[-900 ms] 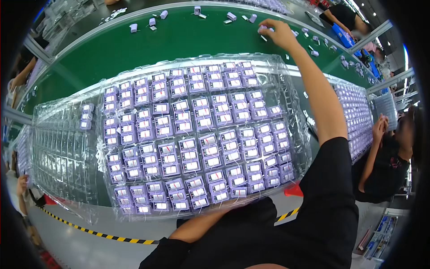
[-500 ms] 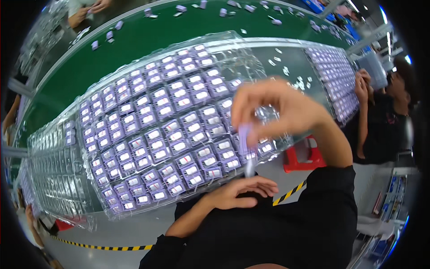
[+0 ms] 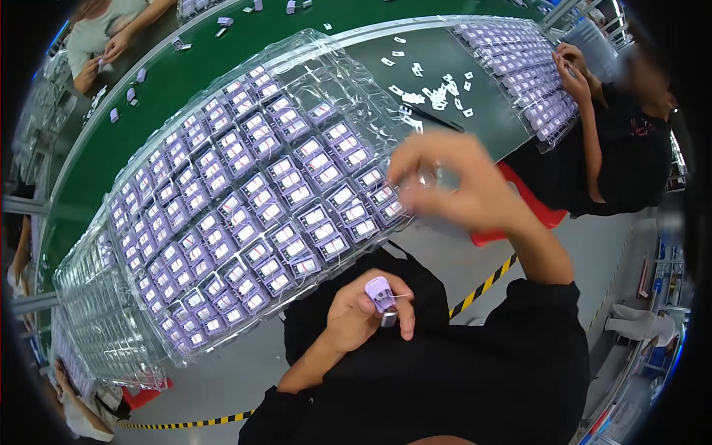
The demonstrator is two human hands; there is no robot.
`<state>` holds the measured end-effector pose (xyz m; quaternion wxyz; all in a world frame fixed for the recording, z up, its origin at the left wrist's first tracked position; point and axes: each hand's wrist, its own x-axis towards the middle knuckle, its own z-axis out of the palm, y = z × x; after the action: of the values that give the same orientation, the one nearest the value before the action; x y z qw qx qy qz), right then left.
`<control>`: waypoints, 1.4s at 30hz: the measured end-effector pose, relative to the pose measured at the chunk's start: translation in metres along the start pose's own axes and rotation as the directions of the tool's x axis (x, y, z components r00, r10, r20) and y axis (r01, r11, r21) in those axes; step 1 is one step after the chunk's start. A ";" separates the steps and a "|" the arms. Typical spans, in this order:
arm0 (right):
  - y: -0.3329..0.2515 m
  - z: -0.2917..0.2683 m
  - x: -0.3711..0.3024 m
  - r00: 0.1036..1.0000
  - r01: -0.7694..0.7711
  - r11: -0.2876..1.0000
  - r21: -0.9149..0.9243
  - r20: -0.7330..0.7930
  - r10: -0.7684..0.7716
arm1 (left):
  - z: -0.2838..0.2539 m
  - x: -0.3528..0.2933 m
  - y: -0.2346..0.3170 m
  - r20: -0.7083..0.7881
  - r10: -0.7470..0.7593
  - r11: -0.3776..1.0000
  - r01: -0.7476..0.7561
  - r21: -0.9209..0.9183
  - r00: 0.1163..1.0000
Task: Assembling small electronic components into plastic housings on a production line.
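In front of my body, my left hand (image 3: 363,311) grips a small purple plastic housing (image 3: 380,294) between thumb and fingers. A thin wire and a small silvery block (image 3: 389,319) hang from its side. My right hand (image 3: 460,182) hovers over the right edge of a transparent plastic tray (image 3: 348,89), fingers curved and smeared by motion; whether anything is in them I cannot make out. Rows of purple housings with white-faced blocks (image 3: 259,193) fill most of that tray. Just beyond my right hand, small white pieces (image 3: 437,96) lie scattered beside a dark thin tool (image 3: 432,115).
Behind the tray runs a green belt (image 3: 89,156) with loose purple parts. Another filled tray (image 3: 512,74) stands at right, where a co-worker's hands (image 3: 571,70) work. Further transparent trays (image 3: 111,319) lie at left. A red stool (image 3: 545,211) and striped floor tape (image 3: 486,285) show below.
The purple housing has passed from my right hand into my left, which has closed on it. My right hand has moved slightly up and right. The whole view has shifted.
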<state>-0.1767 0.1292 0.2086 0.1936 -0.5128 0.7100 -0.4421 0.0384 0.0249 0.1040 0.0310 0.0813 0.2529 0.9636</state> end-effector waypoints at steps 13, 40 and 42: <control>0.064 0.000 0.016 0.850 -0.121 0.831 -0.542 -0.490 -0.195 | 0.012 0.018 0.040 -0.207 0.412 0.902 -0.365 0.231 0.887; -0.026 0.065 -0.010 0.951 0.193 0.969 -0.151 -0.216 -0.223 | 0.007 0.024 0.043 -0.347 0.498 0.862 -0.411 0.296 0.795; -0.028 0.070 -0.009 0.953 0.193 0.970 -0.145 -0.207 -0.221 | 0.011 0.024 0.043 -0.344 0.502 0.863 -0.433 0.261 0.793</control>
<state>-0.1064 0.1048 0.1929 0.0339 -0.5429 0.6953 -0.4698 0.0161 -0.0052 0.1383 -0.2683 -0.0549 0.3062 0.9117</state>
